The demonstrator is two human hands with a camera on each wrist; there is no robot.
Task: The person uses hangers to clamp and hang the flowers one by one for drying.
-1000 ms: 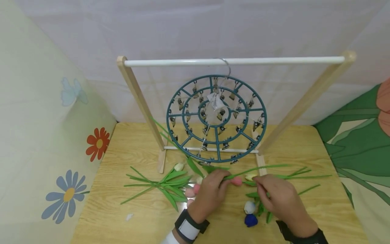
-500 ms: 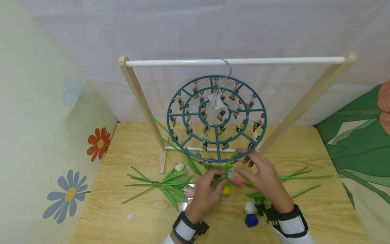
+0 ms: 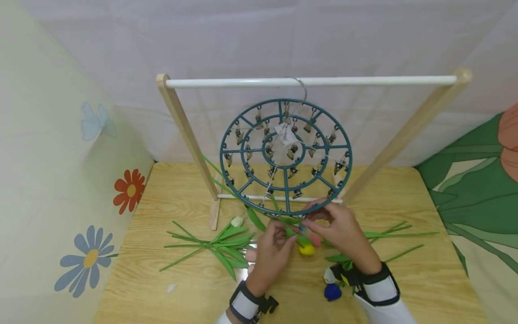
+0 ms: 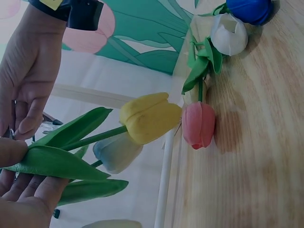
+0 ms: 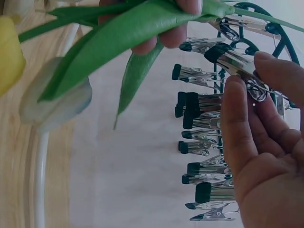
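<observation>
A round teal clip hanger [image 3: 285,155] hangs from the white rod [image 3: 307,82] of a wooden rack. My left hand [image 3: 283,234] pinches the leafy stem of a yellow tulip [image 3: 306,249], held just under the hanger's lower rim. In the left wrist view the yellow tulip [image 4: 149,116] hangs off the table, my fingers [image 4: 28,190] round its leaves. My right hand [image 3: 313,220] pinches a metal clip [image 5: 232,61] on the rim between thumb [image 5: 240,118] and fingers. The leaf [image 5: 123,28] lies close to that clip.
More artificial tulips lie on the wooden table [image 3: 174,193]: a leafy bunch [image 3: 218,245] at left, a pink one [image 4: 199,124], a white one [image 4: 229,33] and a blue one [image 3: 332,291] by my right wrist. Slanted rack posts [image 3: 184,130] and fabric walls stand around.
My left hand has lifted the yellow tulip off the table towards the hanger. My right hand has left the flowers on the table and risen to pinch a clip on the lower rim.
</observation>
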